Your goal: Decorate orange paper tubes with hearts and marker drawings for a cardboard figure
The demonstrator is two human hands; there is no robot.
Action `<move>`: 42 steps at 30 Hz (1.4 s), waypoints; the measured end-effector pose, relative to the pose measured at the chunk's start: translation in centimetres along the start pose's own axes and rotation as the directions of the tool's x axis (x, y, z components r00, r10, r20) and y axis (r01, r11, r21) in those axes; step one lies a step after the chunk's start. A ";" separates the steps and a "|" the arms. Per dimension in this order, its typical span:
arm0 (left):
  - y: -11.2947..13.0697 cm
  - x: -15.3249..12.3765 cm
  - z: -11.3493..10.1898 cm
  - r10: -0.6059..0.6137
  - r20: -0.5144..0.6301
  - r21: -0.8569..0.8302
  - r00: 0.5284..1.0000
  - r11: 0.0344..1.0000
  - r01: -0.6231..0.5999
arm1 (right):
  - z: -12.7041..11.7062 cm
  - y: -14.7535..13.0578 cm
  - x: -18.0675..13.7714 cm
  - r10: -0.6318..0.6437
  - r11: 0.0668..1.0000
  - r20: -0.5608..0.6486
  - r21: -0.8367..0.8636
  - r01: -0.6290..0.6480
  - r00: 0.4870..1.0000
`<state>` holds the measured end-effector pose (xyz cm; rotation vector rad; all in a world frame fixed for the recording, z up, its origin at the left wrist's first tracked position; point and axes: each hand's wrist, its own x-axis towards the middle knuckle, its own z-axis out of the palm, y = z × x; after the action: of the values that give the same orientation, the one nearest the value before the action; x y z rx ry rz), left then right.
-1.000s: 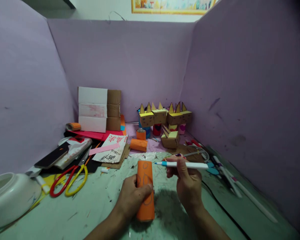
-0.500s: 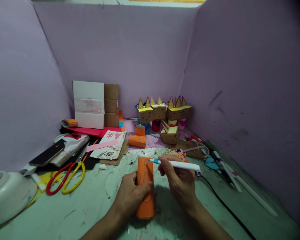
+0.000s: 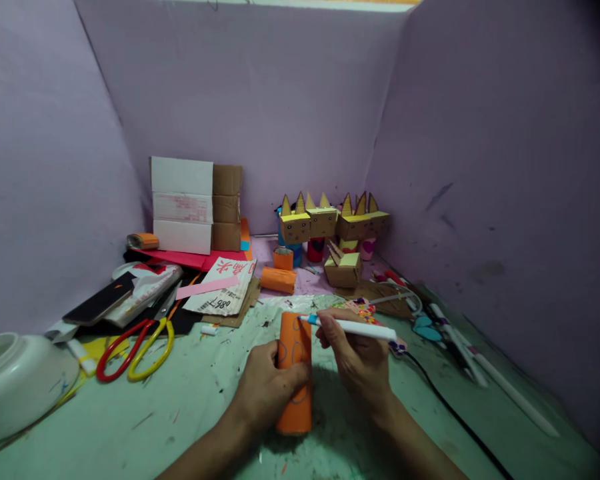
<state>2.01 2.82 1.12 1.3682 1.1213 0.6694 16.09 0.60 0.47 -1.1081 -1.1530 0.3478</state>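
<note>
An orange paper-covered tube [image 3: 295, 413] lies lengthwise in front of me, with several blue rounded outlines drawn on it. My left hand [image 3: 270, 380] is closed around its left side, the thumb pressed across the top. My right hand [image 3: 357, 357] pinches a white marker [image 3: 363, 329] with a light blue collar. The marker's tip meets the tube near its far end, at one of the drawn outlines. Beyond the tube lie a shorter orange roll [image 3: 278, 280] and an upright orange piece [image 3: 283, 257].
Scissors [image 3: 153, 343] with red and yellow handles lie left, near a white pot [image 3: 23, 387]. Folded cardboard [image 3: 183, 207] leans at the back. Cardboard cat-like heads [image 3: 295, 228] stand on coloured tubes. Pens [image 3: 455, 340] and a black cable [image 3: 445, 407] lie right.
The whole view has shifted slightly to the right. The marker tip has moved a little along the outline at the tube's far end; both hands keep their hold.
</note>
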 end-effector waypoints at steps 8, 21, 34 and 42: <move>0.3 -0.1 -0.1 0.003 0.003 -0.005 1.000 1.000 -0.003 | 0.3 0.2 -0.4 0.023 0.999 0.008 0.043 -0.023 1.000; 0.1 0.0 0.0 0.002 0.008 0.039 1.000 0.999 -0.003 | 0.2 0.0 -0.3 -0.005 1.000 0.031 -0.022 0.005 0.999; -0.1 -0.2 0.0 -0.003 0.022 -0.043 1.000 0.999 0.004 | -0.3 -0.3 0.2 0.094 0.993 -0.010 -0.073 -0.094 0.996; 0.5 -0.3 0.0 -0.002 0.017 -0.013 1.000 1.000 0.002 | -0.3 0.2 0.5 0.099 0.993 -0.059 -0.064 -0.103 0.993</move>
<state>2.05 2.62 1.71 1.3594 1.1035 0.6613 16.67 0.88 0.64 -1.2308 -1.0683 0.3569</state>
